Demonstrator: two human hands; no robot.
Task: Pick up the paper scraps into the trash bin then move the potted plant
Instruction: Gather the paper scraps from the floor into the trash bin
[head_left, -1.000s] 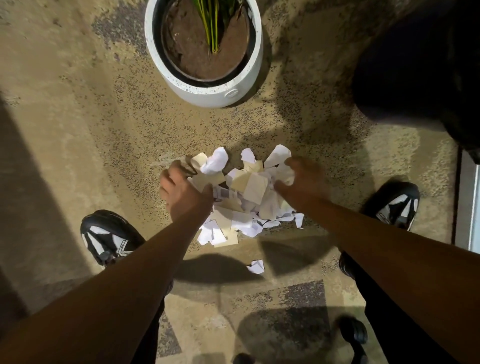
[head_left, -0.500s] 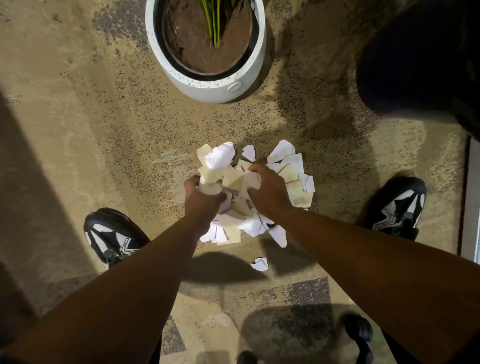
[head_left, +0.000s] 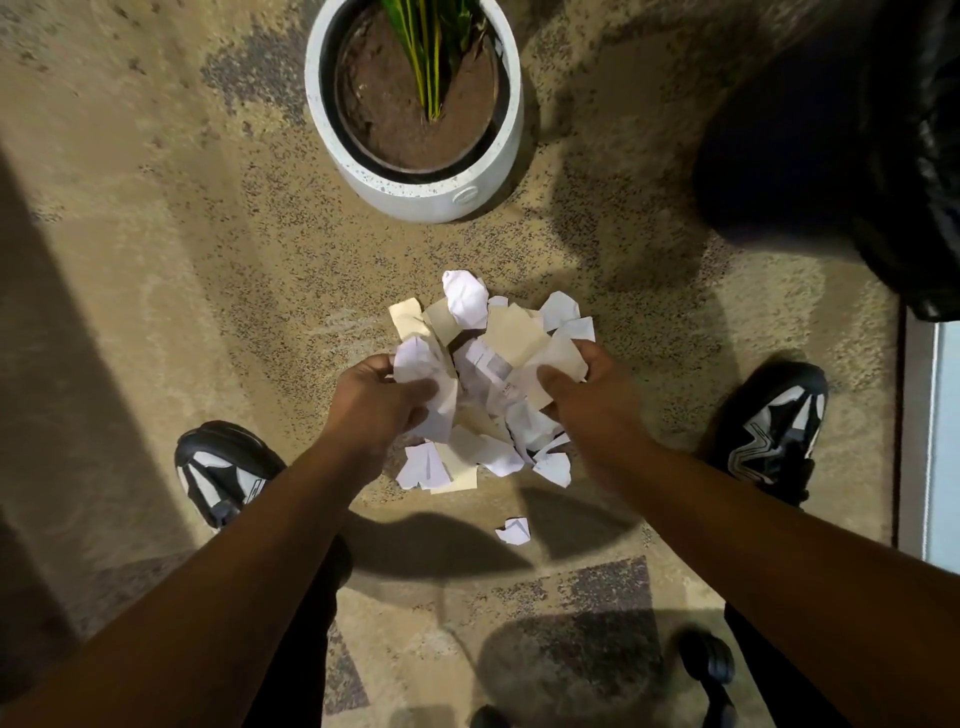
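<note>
A heap of white and cream paper scraps (head_left: 488, 358) sits between my two hands over the speckled carpet. My left hand (head_left: 374, 402) grips the heap's left side, fingers curled round crumpled white paper. My right hand (head_left: 587, 397) grips the right side, thumb pressed on a cream piece. A few scraps (head_left: 436, 467) lie on the floor under the heap, and one small scrap (head_left: 513, 530) lies apart, nearer to me. The white potted plant (head_left: 415, 109), with brown soil and green leaves, stands straight ahead. A black trash bin liner (head_left: 852, 135) fills the upper right corner.
My two black-and-white shoes (head_left: 223, 467) (head_left: 769, 431) stand either side of the scraps. A pale floor strip or door edge (head_left: 930, 436) runs along the right. A dark chair caster (head_left: 706, 660) shows at the bottom right.
My hands have drawn apart to the heap's two sides and bunched it taller between them. The view has shifted slightly so the pot sits lower in frame.
</note>
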